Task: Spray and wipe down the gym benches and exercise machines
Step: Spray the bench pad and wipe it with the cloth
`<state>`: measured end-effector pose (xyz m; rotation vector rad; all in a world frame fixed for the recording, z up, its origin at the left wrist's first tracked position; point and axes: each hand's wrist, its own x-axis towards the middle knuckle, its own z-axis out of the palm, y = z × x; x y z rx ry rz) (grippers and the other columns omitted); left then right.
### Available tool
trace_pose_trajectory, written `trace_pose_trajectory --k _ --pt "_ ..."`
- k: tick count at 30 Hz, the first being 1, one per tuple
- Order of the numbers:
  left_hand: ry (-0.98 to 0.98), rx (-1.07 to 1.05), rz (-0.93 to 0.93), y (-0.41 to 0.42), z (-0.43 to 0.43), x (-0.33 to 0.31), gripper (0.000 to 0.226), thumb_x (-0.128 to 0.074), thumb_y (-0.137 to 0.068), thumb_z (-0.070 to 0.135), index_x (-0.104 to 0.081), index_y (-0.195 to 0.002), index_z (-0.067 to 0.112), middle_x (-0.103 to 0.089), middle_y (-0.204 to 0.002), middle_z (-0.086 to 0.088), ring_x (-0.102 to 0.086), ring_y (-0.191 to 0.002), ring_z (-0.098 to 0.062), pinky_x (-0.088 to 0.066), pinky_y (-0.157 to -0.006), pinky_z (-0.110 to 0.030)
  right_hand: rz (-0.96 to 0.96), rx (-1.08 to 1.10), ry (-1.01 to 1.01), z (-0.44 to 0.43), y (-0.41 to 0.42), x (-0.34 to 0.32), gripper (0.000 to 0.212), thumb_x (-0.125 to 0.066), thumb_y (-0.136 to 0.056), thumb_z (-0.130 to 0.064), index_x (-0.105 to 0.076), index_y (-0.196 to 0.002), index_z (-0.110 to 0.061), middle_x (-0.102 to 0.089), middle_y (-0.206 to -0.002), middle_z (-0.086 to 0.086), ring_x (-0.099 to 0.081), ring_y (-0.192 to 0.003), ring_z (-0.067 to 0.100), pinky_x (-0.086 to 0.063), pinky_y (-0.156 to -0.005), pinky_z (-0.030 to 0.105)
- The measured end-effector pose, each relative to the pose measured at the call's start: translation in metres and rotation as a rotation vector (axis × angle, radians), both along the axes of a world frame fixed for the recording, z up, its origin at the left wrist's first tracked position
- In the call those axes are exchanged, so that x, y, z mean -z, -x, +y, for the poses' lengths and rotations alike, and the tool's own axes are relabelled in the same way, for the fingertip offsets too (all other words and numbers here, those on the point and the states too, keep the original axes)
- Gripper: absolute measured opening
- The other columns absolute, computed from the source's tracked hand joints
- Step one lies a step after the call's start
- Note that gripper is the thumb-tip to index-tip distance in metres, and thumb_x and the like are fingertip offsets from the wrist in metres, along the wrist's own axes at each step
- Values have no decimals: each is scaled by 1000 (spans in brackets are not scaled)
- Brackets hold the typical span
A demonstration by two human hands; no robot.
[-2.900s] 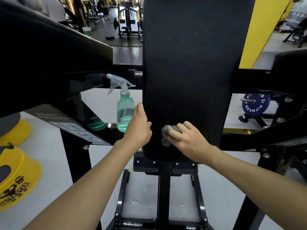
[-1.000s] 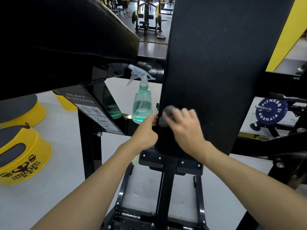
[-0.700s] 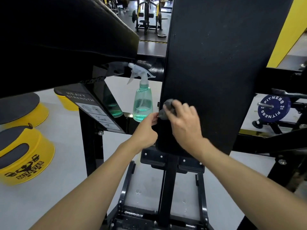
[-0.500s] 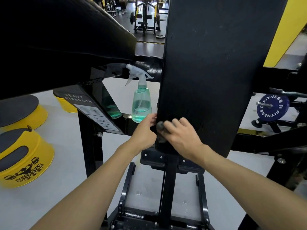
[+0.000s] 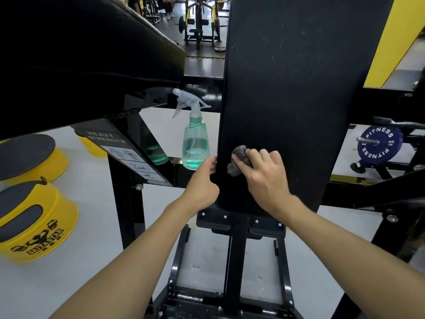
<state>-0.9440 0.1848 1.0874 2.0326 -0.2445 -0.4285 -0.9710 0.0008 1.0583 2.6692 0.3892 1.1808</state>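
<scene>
A tall black bench pad [image 5: 292, 93] fills the middle of the view. My right hand [image 5: 264, 176] holds a small grey cloth [image 5: 236, 160] bunched under its fingers and presses it against the pad's lower left part. My left hand [image 5: 203, 183] grips the pad's left edge, fingers wrapped behind it. A translucent green spray bottle [image 5: 195, 143] with a white trigger stands on the machine frame just left of the pad, close above my left hand.
A second black pad [image 5: 80, 58] overhangs at upper left, with a HEAVY STRENGTH label plate [image 5: 124, 153] below it. Yellow stands [image 5: 34, 229] sit on the grey floor at left. A blue weight plate [image 5: 379, 146] hangs at right. The bench's black support frame [image 5: 236, 261] runs below.
My right hand has rubbed the cloth up and down along the pad's lower left edge, and now it sits a little higher and further right. My left hand has kept its grip.
</scene>
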Motion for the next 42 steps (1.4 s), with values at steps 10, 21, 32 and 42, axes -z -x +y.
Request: trace_pose_trajectory --k 10,21,32,42 --pt "-1 -17 -20 0 -5 5 83 -43 -82 -23 -31 -153 18 -44 -150 -1 -39 -140 -13 -36 -117 -37 10 20 -10 -13 1 -11 34 -53 -92 -3 -69 -120 -14 -60 -97 11 -50 -71 29 -33 -65 41" --pt "11 -73 -51 3 -14 9 79 -49 -84 -20 -32 -151 20 -45 -146 1 -41 -138 -16 -40 -114 -35 20 9 -20 -28 12 -3 33 -53 -93 -3 -69 -120 -13 -61 -98 12 -51 -72 30 -33 -67 41" --pt "22 -85 -71 1 -18 15 79 -52 -84 -19 -31 -151 19 -43 -147 -1 -41 -137 -17 -40 -115 -37 -9 45 -58 -46 17 -3 35 -55 -91 1 -71 -119 -14 -62 -98 14 -53 -72 31 -35 -65 41" --pt "71 -121 -101 3 -21 21 71 -58 -85 -15 -39 -143 21 -51 -134 3 -50 -123 -14 -45 -100 -24 109 -31 79 -56 33 14 36 -60 -87 -2 -69 -119 -16 -60 -101 11 -52 -76 29 -34 -68 41"
